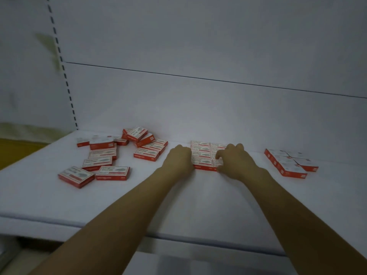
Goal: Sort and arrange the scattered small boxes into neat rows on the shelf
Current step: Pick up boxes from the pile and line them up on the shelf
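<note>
Both your arms reach forward over the white shelf, forearms bare and converging on the middle block of boxes; your left hand sits knuckles-up against the block's left edge, its fingers tucked out of sight behind the back of the hand, so whether it grips or only presses cannot be told; your right hand arches over the block's right side, thumb and a fingertip curled in a pinch on the near right box at the front corner.

The middle block lies flat near the back panel, boxes touching edge to edge in two columns, white printed tops up and red sides facing you; the print is too blurred to read. To your left, the scattered boxes lie at mixed angles, well apart from the block; several at the back are heaped on one another, while the nearer ones rest singly on the shelf. To your right, a second tidy block sits turned at a slant, its boxes touching. A slotted upright runs up the wall at far left.
</note>
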`<state>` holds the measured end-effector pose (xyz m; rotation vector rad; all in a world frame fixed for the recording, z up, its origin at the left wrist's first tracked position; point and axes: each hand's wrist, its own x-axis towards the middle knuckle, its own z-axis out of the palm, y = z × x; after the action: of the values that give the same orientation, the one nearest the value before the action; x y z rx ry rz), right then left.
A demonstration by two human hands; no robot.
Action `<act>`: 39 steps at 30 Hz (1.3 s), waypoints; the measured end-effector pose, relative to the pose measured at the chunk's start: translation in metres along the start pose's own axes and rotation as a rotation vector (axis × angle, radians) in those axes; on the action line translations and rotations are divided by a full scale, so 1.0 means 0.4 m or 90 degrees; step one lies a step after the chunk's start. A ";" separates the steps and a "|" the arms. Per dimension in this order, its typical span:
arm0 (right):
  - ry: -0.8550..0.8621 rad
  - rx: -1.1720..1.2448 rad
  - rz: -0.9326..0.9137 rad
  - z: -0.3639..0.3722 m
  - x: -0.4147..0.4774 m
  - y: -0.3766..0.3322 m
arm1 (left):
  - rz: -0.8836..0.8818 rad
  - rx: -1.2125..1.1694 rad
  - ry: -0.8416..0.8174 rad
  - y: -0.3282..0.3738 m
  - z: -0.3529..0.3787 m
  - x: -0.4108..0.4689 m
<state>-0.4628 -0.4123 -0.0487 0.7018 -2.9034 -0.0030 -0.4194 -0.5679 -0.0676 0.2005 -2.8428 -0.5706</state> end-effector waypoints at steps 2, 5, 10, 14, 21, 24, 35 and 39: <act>0.010 0.027 -0.028 -0.012 0.006 -0.045 | 0.003 0.032 0.017 -0.032 -0.034 -0.016; -0.004 0.086 -0.085 -0.024 0.019 -0.135 | -0.014 0.083 0.043 -0.109 -0.099 -0.047; -0.020 0.124 -0.200 -0.032 0.037 -0.298 | -0.108 0.124 0.069 -0.253 -0.225 -0.133; -0.044 0.141 -0.262 -0.026 0.043 -0.410 | -0.193 0.149 0.070 -0.362 -0.288 -0.212; -0.157 0.114 -0.304 -0.013 0.041 -0.507 | -0.277 0.171 0.072 -0.459 -0.333 -0.307; -0.161 0.081 -0.322 -0.007 0.037 -0.517 | -0.283 0.174 0.076 -0.472 -0.335 -0.317; -0.045 0.177 -0.284 -0.007 0.038 -0.377 | -0.142 0.059 0.029 -0.324 -0.265 -0.218; 0.015 0.222 -0.215 -0.007 0.024 -0.264 | -0.057 0.000 -0.012 -0.224 -0.191 -0.150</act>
<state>-0.4229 -0.5108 -0.0484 1.2288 -2.7503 0.4772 -0.3344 -0.6670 -0.0464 0.3265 -2.8645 -0.5930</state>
